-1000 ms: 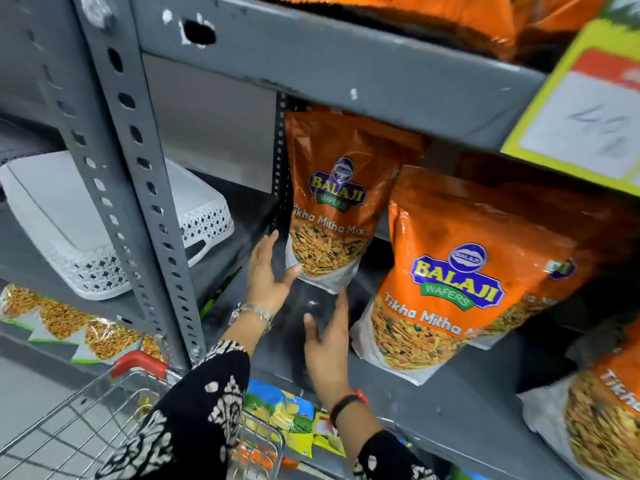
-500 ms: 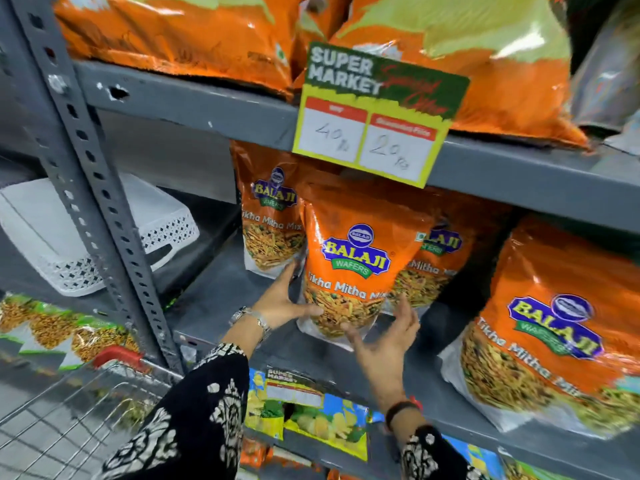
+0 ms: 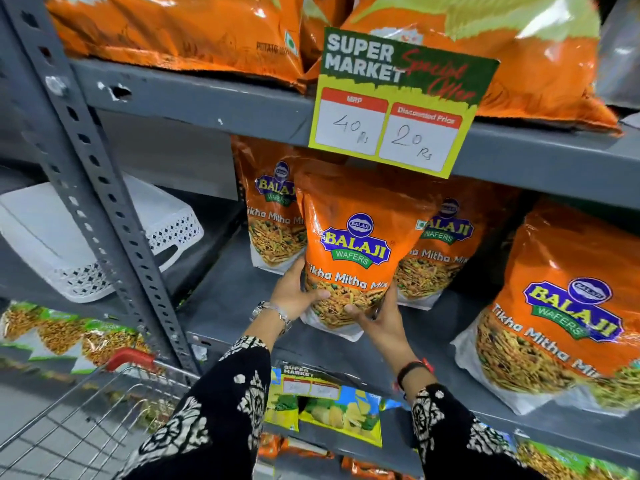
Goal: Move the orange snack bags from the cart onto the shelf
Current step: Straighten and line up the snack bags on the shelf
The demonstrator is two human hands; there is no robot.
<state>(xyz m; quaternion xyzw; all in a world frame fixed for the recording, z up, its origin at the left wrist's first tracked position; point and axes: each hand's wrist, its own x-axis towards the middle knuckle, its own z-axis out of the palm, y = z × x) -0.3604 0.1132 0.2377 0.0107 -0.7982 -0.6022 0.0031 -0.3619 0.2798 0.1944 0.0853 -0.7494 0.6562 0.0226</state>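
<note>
**Bag's upright and pinched from both sides, just needs to slide back**

So the orange snack bag (image 3: 356,244) is standing on its bottom edge on the middle shelf (image 3: 221,299), long axis straight up, logo facing out. Both hands are on its lower corners: left hand (image 3: 294,292) wraps the left edge with the thumb across the front, right hand (image 3: 381,320) cups the bottom right corner from below and the side. Fingers on both are curled closed around the bag, not spread.

The bit that matters: the bag sits directly ahead of the fingers and a little above the wrists, at the front of the shelf. 2 more identical bags stand right behind it, the left rear bag (image 3: 273,216) and the right rear bag (image 3: 440,251), both partly covered by it. My guess is the next move is a push straight back, or just letting go.

Neither hand is really closer, it's pretty even. The cart (image 3: 69,417) is down at the lower left, well away from the action.
</note>
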